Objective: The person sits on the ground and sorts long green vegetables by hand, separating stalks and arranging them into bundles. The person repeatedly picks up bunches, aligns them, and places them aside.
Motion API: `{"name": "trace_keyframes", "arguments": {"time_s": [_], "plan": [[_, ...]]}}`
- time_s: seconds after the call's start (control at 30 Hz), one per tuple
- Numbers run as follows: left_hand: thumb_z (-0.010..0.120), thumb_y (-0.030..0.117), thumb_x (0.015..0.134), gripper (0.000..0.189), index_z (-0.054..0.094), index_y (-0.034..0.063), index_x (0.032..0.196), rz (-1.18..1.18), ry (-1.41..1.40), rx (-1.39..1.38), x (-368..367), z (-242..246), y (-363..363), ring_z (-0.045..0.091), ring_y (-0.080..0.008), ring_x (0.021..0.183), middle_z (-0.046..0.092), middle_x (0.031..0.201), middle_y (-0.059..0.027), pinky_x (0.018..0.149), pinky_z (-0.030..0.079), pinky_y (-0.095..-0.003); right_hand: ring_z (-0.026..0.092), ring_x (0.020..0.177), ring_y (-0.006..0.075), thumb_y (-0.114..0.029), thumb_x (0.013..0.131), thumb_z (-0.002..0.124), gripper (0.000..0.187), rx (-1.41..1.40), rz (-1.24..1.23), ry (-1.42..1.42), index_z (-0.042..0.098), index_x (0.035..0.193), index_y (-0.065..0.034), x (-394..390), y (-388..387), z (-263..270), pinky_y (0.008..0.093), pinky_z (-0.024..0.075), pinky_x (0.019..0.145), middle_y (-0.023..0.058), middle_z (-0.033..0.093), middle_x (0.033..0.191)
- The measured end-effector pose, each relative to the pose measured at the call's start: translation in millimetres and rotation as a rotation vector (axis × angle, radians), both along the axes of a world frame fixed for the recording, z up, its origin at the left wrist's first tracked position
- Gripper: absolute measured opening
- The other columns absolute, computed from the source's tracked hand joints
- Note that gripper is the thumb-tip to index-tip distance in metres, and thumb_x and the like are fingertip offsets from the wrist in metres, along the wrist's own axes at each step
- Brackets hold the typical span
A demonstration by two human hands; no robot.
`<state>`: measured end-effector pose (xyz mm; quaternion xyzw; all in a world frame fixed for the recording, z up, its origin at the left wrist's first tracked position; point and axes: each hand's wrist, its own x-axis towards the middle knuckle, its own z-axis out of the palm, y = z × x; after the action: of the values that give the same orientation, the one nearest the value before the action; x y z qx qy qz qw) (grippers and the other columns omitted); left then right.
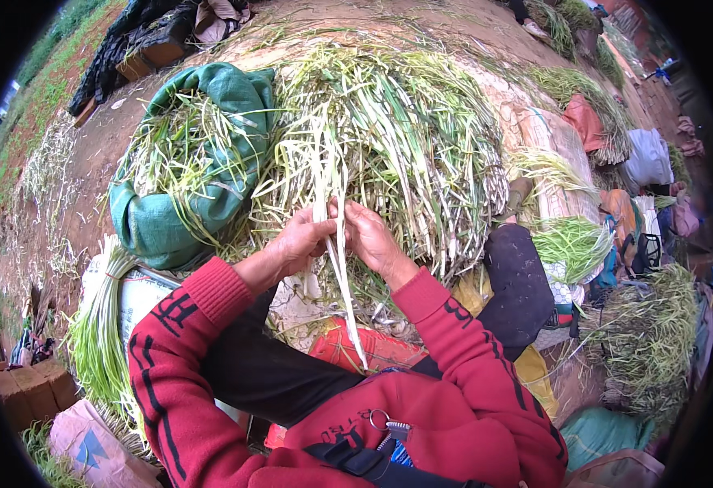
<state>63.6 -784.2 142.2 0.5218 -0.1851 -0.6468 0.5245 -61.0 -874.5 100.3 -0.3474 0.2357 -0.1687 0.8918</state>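
Note:
Pale, long-leaved stalks (345,299), probably chives or young garlic, run between my two hands above my lap. My left hand (304,238) pinches them between thumb and fingers. Close beside it, my right hand (370,235) has its fingertips closed on the same stalks. Their leaves fan out over a large pile of green-and-white stalks (423,165) in front of me. Left of the pile stands a green woven sack (149,226) with a rolled-down rim, holding loose leaves (176,143). A tied bundle of trimmed stalks (103,311) lies near my left sleeve.
A red package (362,348) lies beneath the stalks, near my legs. At right, a bundle of green stalks (570,244) rests by printed sacks, with another heap (643,341) beyond. Bricks (33,390) sit at lower left. A person's shoe (536,30) shows at upper right.

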Motion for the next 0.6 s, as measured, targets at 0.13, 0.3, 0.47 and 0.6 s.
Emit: {"name": "trace_keyframes", "arguments": {"time_s": [0.13, 0.3, 0.47, 0.6], "plan": [[0.050, 0.013, 0.087, 0.007, 0.051, 0.0118, 0.093, -0.048, 0.063, -0.004, -2, -5, -5, 0.047, -0.0043, 0.049, 0.061, 0.071, -0.0021, 0.039, 0.028, -0.0166, 0.055, 0.083, 0.0138, -0.022, 0.089, 0.047, 0.023, 0.130, -0.090, -0.108, 0.054, 0.102, -0.0044, -13, -9, 10, 0.0280, 0.0455, 0.062, 0.0050, 0.059, 0.094], [0.052, 0.028, 0.089, 0.017, 0.056, 0.0112, 0.089, -0.139, 0.125, -0.021, 4, 4, -9, 0.049, -0.0044, 0.053, 0.062, 0.074, -0.0024, 0.042, 0.030, -0.0170, 0.057, 0.073, 0.0137, -0.021, 0.088, 0.051, 0.019, -0.047, -0.109, -0.069, 0.056, 0.093, -0.0030, -18, -13, 19, 0.0273, 0.0485, 0.061, 0.0050, 0.060, 0.085], [0.062, 0.024, 0.083, 0.016, 0.060, 0.0109, 0.092, -0.088, -0.042, -0.036, 4, -1, -3, 0.039, -0.0034, 0.053, 0.050, 0.067, 0.0056, 0.045, 0.028, -0.0188, 0.060, 0.074, 0.0147, -0.022, 0.088, 0.053, 0.017, -0.128, -0.205, 0.037, 0.057, 0.087, -0.0054, -10, -3, 21, 0.0273, 0.0487, 0.065, 0.0055, 0.061, 0.084], [0.057, 0.027, 0.085, 0.015, 0.057, 0.0118, 0.089, 0.064, -0.060, -0.003, 10, 15, -10, 0.033, -0.0034, 0.051, 0.043, 0.063, 0.0065, 0.045, 0.025, -0.0183, 0.058, 0.088, 0.0206, -0.031, 0.090, 0.048, 0.025, 0.244, -0.365, -0.267, 0.056, 0.083, -0.0084, -21, 0, 17, 0.0388, 0.0469, 0.074, 0.0048, 0.061, 0.083]]}}
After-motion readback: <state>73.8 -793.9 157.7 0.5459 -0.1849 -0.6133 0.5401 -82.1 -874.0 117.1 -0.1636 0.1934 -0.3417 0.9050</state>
